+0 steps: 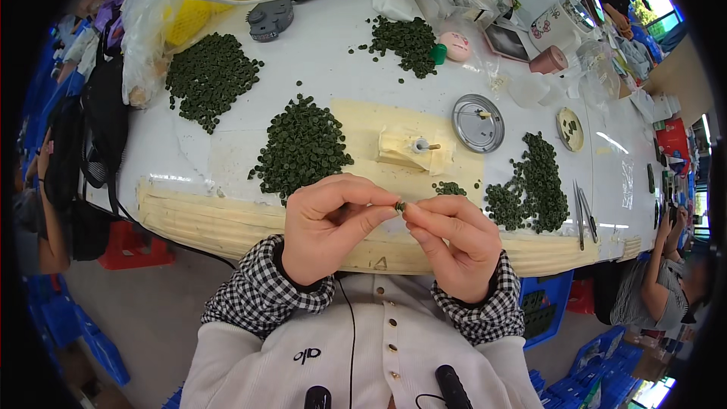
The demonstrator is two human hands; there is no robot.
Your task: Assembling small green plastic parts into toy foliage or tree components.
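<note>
My left hand [326, 223] and my right hand [458, 246] meet at the table's near edge, fingertips pinched together on a small dark green round piece [400, 206]. The fingers cover part of it, so its exact kind is unclear. Just beyond the hands stands a block wrapped in cream tape [394, 149] with a short peg [430, 147] sticking out of it. Left of it lies a large pile of similar green pieces [301, 144]. A small cluster of green pieces [450, 188] sits just past my right hand, and a longer pile [544, 185] spreads farther right.
More green pieces form piles at the far left [210, 79] and far middle [407, 44]. A round metal dish [478, 123], a small cream dish [569, 129] and tweezers [580, 216] lie on the right. A grey toy tank [270, 20] stands at the back. People sit at both sides.
</note>
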